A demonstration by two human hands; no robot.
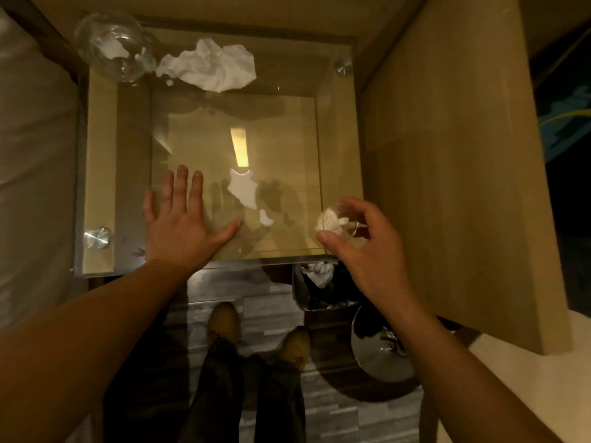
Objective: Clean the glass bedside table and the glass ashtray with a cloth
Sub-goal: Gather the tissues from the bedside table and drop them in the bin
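Observation:
The glass bedside table (128, 155) fills the upper middle of the head view. A white spill (243, 190) lies on the glass near the front. My left hand (179, 222) rests flat on the glass, fingers spread, left of the spill. My right hand (361, 241) grips a small clear glass (335, 220) with crumpled white tissue inside, at the table's front right corner. A larger glass ashtray (112, 46) with white residue stands at the back left corner. A crumpled white cloth (211, 65) lies beside it on the glass.
A wooden cabinet panel (447, 171) rises close on the right. A bed (32, 155) borders the left. Below the front edge stands an open bin (319, 289) with tissue, its shiny lid (380, 353) on the floor. My shoes (256, 334) stand on grey flooring.

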